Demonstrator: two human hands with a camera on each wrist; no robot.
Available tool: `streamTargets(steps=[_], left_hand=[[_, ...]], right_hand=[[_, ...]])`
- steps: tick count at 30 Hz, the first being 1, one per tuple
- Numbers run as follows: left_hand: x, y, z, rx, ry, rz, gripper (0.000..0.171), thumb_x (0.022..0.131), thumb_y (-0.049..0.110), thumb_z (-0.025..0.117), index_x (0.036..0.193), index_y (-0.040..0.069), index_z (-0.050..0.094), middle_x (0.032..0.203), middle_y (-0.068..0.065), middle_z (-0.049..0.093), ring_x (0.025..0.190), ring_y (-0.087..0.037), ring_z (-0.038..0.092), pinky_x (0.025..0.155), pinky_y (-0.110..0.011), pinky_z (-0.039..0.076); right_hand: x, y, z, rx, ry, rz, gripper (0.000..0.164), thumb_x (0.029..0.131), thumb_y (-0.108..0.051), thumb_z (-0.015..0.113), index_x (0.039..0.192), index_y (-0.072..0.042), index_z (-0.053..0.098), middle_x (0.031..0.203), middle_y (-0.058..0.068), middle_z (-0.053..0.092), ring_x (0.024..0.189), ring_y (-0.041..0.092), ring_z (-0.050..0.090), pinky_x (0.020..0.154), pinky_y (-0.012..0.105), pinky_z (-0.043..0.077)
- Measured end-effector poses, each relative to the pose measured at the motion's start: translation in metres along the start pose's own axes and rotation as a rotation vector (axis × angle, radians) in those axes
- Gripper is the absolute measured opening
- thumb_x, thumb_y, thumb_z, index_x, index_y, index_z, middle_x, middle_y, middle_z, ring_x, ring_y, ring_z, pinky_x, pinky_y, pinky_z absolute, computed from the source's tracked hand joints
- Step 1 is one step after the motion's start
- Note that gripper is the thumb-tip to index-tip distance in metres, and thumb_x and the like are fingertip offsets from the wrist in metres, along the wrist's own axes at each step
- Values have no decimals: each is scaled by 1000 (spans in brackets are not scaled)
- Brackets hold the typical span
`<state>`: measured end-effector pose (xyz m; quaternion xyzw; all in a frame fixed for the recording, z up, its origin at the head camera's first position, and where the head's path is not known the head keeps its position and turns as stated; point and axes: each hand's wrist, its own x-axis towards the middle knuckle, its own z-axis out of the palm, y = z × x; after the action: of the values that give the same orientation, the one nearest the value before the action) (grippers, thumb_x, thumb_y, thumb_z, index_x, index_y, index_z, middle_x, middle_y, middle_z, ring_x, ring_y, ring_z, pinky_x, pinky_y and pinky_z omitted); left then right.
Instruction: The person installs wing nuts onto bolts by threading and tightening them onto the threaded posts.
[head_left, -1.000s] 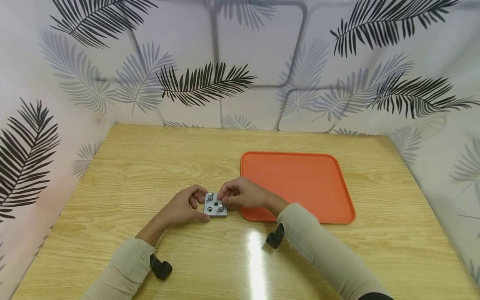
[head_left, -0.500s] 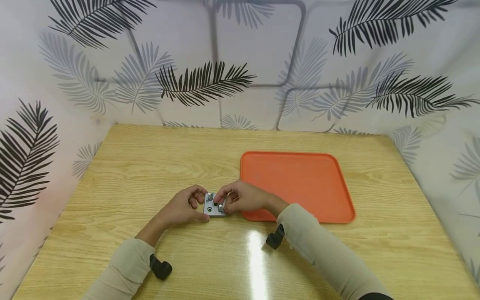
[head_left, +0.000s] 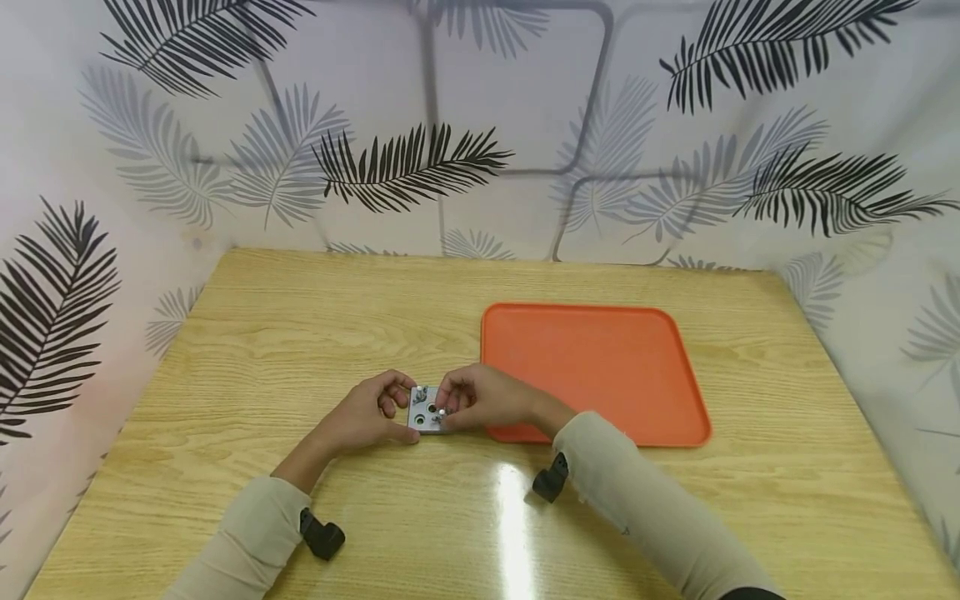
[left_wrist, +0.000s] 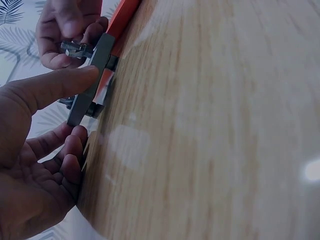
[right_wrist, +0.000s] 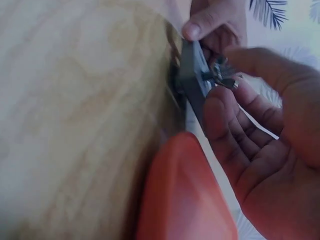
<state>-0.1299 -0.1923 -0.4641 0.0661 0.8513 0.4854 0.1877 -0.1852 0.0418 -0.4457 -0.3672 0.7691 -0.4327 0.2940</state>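
A small grey metal plate with round holes lies near the middle of the wooden table. My left hand grips its left side, the thumb on the near edge and fingers at the far edge. Two threaded bolts stick up through it. One carries a wing nut at the far left corner. At the near right corner, the thumb and index finger of my right hand are around another wing nut. Below the plate, a dark bolt head shows in the left wrist view.
An orange tray lies right behind my right hand, its left edge close to the plate. A leaf-patterned curtain hangs beyond the far edge of the table.
My right fingers reached left over the near right wing nut, then drew back right. The wings of that nut now lie at a different angle. My left hand and the plate stayed in place.
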Motion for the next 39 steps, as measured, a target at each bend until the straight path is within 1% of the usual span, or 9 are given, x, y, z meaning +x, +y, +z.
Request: streamTargets(steps=[4, 7, 12, 17, 22, 25, 32, 36, 39], left_hand=[[0, 0, 0, 3, 2, -3, 59, 73, 11, 88, 123, 6, 56, 100, -6, 51, 82, -19, 44, 72, -28, 39], [0, 0, 0, 6, 2, -5, 60, 73, 12, 88, 123, 7, 56, 100, -6, 51, 81, -19, 44, 71, -28, 39], [-1, 0, 0, 10, -1, 5, 60, 73, 12, 88, 123, 6, 56, 100, -6, 52, 81, -19, 44, 72, -29, 40], [-1, 1, 0, 14, 0, 12, 60, 73, 13, 88, 123, 6, 56, 100, -7, 52, 81, -19, 44, 71, -29, 40], [0, 0, 0, 4, -1, 21, 61, 73, 12, 88, 123, 3, 55, 101, -8, 53, 82, -19, 44, 71, -28, 39], [0, -1, 0, 4, -4, 23, 60, 74, 12, 88, 124, 3, 55, 101, -9, 53, 81, -19, 44, 71, -28, 39], [0, -2, -1, -1, 7, 8, 59, 74, 11, 88, 122, 6, 55, 100, -7, 53, 81, -19, 44, 71, -27, 40], [0, -3, 0, 5, 6, 11, 59, 74, 11, 87, 123, 6, 55, 101, -7, 53, 82, -19, 44, 72, -27, 40], [0, -3, 0, 2, 4, 14, 60, 74, 11, 87, 124, 6, 55, 101, -7, 53, 82, -19, 44, 72, -27, 40]], right_hand=[[1, 0, -3, -16, 73, 8, 17, 97, -17, 65, 107, -4, 67, 88, 6, 65, 76, 8, 56, 71, 22, 48], [2, 0, -4, -52, 93, -4, 16, 100, -14, 59, 109, -4, 67, 93, 9, 68, 77, 8, 55, 72, 21, 47], [0, 1, -5, -58, 40, -8, 16, 96, -5, 61, 111, -3, 68, 96, 11, 71, 75, 5, 56, 70, 19, 48], [-1, 3, -5, -27, -9, -37, 19, 95, -2, 61, 113, 1, 66, 90, 12, 67, 73, 5, 55, 68, 20, 48], [-2, 1, -3, 2, -57, -49, 22, 90, 3, 65, 111, 4, 66, 86, 14, 66, 69, 5, 56, 66, 19, 49], [-1, -1, 0, -10, -37, -37, 21, 87, 1, 69, 108, 2, 67, 83, 10, 65, 67, 4, 55, 64, 18, 48], [0, -1, 7, -94, 27, -1, 14, 86, -9, 76, 97, -6, 67, 76, 0, 62, 66, 3, 54, 63, 17, 46], [-1, -2, 5, -97, 59, 22, 17, 86, -17, 78, 96, -9, 68, 80, -1, 62, 70, 5, 54, 65, 19, 47], [-2, -3, 2, -98, 116, 39, 15, 90, -23, 74, 97, -11, 69, 85, 0, 64, 74, 7, 55, 69, 21, 48]])
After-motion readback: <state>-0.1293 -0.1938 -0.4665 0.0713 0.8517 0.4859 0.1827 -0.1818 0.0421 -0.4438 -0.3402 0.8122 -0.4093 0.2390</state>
